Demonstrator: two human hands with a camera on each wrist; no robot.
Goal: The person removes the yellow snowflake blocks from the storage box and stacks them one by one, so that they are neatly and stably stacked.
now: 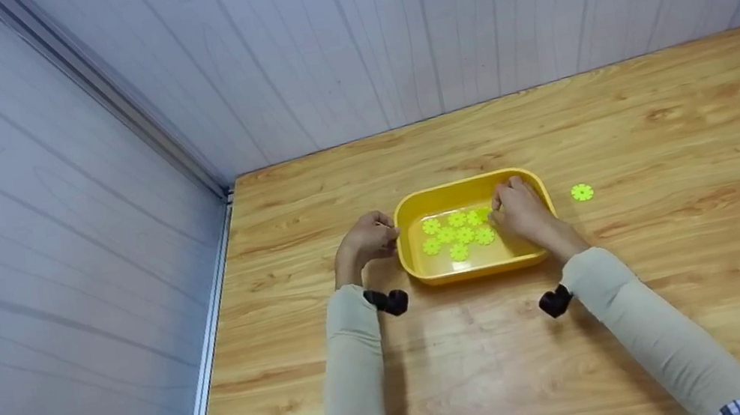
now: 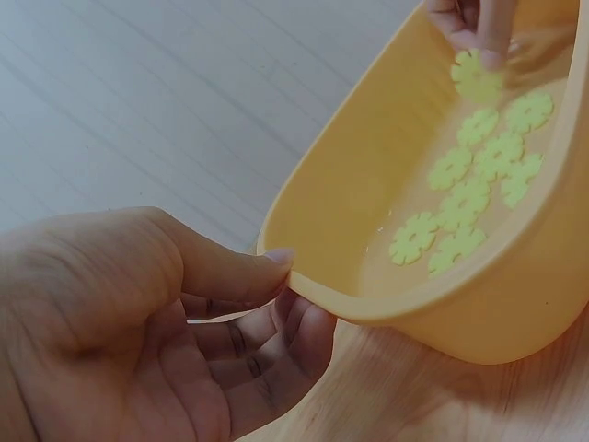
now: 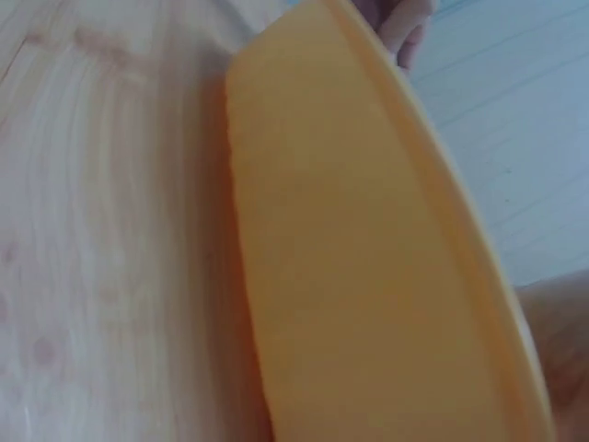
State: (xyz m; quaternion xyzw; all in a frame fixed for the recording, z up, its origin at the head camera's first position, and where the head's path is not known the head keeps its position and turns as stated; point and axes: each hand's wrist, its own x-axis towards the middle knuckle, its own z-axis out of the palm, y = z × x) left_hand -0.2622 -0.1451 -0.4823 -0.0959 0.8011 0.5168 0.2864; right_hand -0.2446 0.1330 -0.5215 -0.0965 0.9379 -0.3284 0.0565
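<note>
A yellow rectangular tub (image 1: pixel 476 271) stands on the wooden table, with several flat yellow-green notched flower discs (image 1: pixel 458 252) lying on its floor. At the tub's left end my left hand (image 1: pixel 369 236) pinches the rim between thumb and fingers, as the left wrist view shows with the thumb (image 2: pixel 279 257) on top. Inside the tub, toward its right end, my right hand (image 1: pixel 519 211) holds a flower disc (image 2: pixel 476 75) by its edge, above the others. In the right wrist view the tub's outer wall (image 3: pixel 340 221) hides most of what the right hand does.
One more flower disc (image 1: pixel 582 192) lies on the wooden table (image 1: pixel 678 183) to the right of the tub. Pale panelled walls (image 1: pixel 383 22) rise behind the table and on its left. A black wrist camera (image 1: pixel 555 301) sticks out from the right sleeve.
</note>
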